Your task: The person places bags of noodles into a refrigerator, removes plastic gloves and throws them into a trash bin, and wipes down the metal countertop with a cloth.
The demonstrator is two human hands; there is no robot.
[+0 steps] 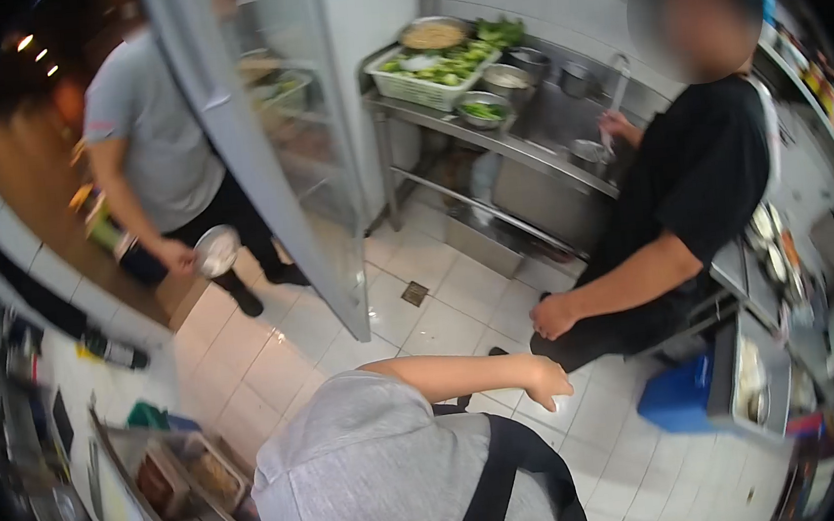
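Observation:
My left forearm comes out of a grey sleeve and reaches across the lower middle of the view. At its end my left hand hangs over the tiled floor with its fingers curled together. A small pale patch shows at the fingertips, too unclear to name. The nearest thing to it is the dark-clothed leg of a co-worker in black. A black apron lies over my grey shirt. My right hand is out of sight.
An open glass door stands ahead. Behind it, a person holds a metal bowl. The co-worker in black is beside the sink. A basket of greens sits on the steel counter. A blue bin stands right; food containers lower left.

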